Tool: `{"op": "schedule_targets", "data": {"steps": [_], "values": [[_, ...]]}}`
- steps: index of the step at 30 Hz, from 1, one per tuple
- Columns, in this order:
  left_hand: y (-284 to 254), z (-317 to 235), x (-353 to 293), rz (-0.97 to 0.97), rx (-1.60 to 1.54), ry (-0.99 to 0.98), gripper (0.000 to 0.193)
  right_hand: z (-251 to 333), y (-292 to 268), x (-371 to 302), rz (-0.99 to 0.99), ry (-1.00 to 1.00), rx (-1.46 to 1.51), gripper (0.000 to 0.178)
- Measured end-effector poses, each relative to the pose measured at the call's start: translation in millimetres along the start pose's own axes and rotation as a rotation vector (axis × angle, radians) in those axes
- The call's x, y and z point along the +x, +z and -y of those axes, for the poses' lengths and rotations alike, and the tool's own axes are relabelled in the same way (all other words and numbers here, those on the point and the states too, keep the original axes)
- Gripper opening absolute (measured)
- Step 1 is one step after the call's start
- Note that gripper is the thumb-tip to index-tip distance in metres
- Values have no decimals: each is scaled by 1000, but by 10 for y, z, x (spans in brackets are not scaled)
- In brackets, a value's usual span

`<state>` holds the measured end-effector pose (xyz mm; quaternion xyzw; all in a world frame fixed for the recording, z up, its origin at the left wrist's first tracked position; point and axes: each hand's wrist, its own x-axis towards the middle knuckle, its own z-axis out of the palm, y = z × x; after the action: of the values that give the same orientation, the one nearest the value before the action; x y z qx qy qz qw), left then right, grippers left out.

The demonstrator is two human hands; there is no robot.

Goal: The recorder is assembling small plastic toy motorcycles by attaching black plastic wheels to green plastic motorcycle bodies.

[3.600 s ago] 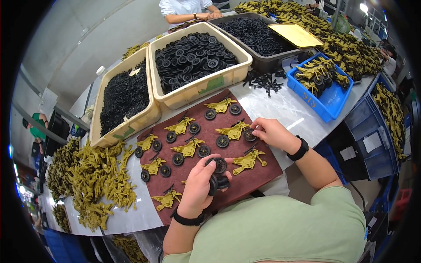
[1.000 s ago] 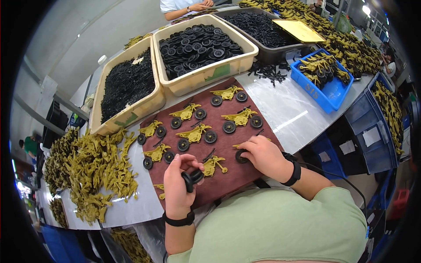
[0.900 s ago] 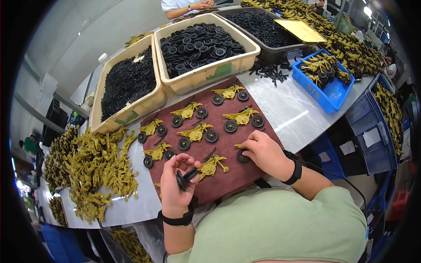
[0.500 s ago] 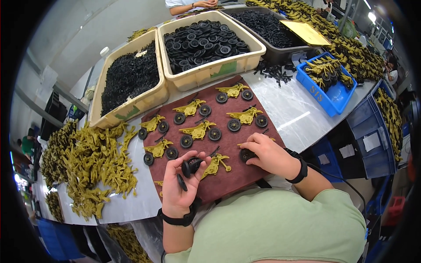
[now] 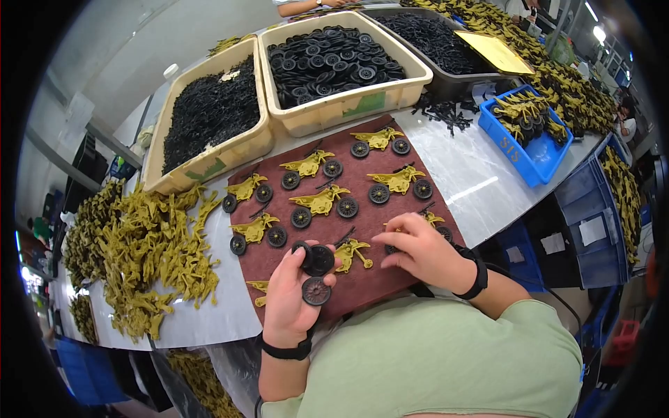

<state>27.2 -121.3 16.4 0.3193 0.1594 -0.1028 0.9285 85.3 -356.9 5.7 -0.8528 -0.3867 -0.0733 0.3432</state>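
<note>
My left hand (image 5: 293, 299) holds a few black toy wheels (image 5: 316, 291), with spoked faces showing on the nearer ones. Beside its fingertips lies a yellow toy motorcycle body (image 5: 352, 256) without wheels, a thin black part at its upper left. My right hand (image 5: 428, 254) hovers low over the brown mat (image 5: 376, 292), its fingers apart and nothing seen between them. Under it, partly covered, is another yellow body with a black wheel (image 5: 444, 233) at its right end. Farther up the mat, several yellow bodies (image 5: 320, 200) each lie with two wheels at their lower edge.
Beyond the mat stand a cream bin of black wheels (image 5: 425, 80), another cream bin of small black parts (image 5: 268, 139) and a dark bin. Yellow bodies are heaped (image 5: 153, 258) at the left. A blue tray (image 5: 519, 164) holds assembled pieces at the right. Another person's arm shows at the far edge.
My right hand has drawn its fingers off the wheel at the lower right body and spread them. My left hand has turned, so the wheels now face up more. The view has shifted slightly.
</note>
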Motion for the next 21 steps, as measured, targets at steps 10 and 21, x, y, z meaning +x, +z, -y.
{"op": "schedule_targets", "data": {"steps": [10,21], "values": [[87,196,12,33,76,-35,18,201,200,224,39,-535,64,33],[110,181,-63,56,100,-83,15,282,193,272,4,-478,172,28]]}}
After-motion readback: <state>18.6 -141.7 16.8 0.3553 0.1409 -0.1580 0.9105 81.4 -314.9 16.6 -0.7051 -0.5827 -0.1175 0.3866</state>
